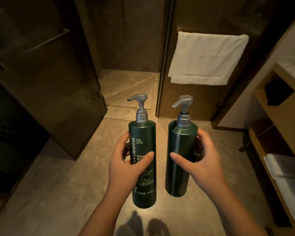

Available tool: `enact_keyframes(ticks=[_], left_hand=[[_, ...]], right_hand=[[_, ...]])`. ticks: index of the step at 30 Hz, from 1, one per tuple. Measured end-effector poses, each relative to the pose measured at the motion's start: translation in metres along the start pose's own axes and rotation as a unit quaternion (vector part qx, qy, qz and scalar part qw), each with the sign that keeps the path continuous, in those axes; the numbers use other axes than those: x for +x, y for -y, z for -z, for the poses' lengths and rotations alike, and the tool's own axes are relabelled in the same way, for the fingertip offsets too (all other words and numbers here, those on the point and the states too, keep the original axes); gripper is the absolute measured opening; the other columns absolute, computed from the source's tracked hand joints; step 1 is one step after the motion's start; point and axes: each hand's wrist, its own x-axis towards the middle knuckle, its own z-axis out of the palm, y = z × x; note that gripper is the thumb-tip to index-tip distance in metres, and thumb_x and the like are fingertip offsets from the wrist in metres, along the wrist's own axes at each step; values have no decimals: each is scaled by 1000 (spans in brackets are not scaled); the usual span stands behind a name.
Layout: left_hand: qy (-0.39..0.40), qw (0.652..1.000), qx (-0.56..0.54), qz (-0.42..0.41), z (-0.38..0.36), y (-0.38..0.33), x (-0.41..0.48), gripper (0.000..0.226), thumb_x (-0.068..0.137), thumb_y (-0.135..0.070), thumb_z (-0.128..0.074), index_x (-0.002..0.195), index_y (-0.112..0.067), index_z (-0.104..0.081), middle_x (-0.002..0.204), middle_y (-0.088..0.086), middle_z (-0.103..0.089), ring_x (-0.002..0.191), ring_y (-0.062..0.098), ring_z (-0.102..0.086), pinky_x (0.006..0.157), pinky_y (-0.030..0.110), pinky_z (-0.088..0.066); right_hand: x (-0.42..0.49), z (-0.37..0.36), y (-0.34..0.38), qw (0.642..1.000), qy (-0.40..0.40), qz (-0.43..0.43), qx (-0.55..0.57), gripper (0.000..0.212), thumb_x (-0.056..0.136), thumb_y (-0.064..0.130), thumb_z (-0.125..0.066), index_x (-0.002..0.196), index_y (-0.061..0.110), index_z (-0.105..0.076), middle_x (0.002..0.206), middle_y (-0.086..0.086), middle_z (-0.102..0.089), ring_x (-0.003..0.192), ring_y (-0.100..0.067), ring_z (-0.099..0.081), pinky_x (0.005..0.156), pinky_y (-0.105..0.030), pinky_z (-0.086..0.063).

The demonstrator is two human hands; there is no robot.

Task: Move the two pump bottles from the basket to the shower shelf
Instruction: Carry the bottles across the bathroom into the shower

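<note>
Tiled bathroom floor [61, 193], left hand [126, 166] gripping labelled pump bottle [144, 133], right hand [199, 160] gripping plain pump bottle [182, 143]

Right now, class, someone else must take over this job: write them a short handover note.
Left hand: gripping the labelled bottle, upright.
Right hand: gripping the plain bottle, upright, label side turned away.
Both bottles are in the air over the floor, apart from each other, facing the open shower.
Done: bottles are out of the basket, which is out of view.
Left: step into the shower and stand both on the shelf; it is not clearly visible from here.
</note>
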Motion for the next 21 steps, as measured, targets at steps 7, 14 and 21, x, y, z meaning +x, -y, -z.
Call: enact_keyframes(ticks=[7, 14, 21], left_hand=[[-23, 1000, -6, 7, 22, 32, 107, 75, 50, -38, -76, 119, -42, -46, 112, -19, -60, 97, -6, -57, 75, 17, -50], [-37, 998, -56, -4, 80, 41, 245, 76, 45, -42, -79, 115, -42, -49, 106, -29, -61, 96, -4, -60, 70, 8, -48], [-96, 994, -55, -10, 141, 38, 364, 70, 42, -38, -81, 105, -51, -51, 102, -27, -64, 96, 0, -61, 73, 14, -51]], right_hand=[[96, -71, -7, 998, 58, -3, 9, 71, 56, 38, -80, 105, 63, -35, 96, 50, -48, 96, 26, -44, 58, 1, -41], [221, -170, 26, 996, 90, 22, -11, 69, 56, 39, -80, 105, 62, -36, 102, 44, -45, 96, 27, -42, 64, 1, -39], [317, -257, 71, 990, 124, 58, 20, 70, 57, 38, -79, 109, 58, -37, 101, 53, -45, 101, 22, -44, 70, 5, -35]])
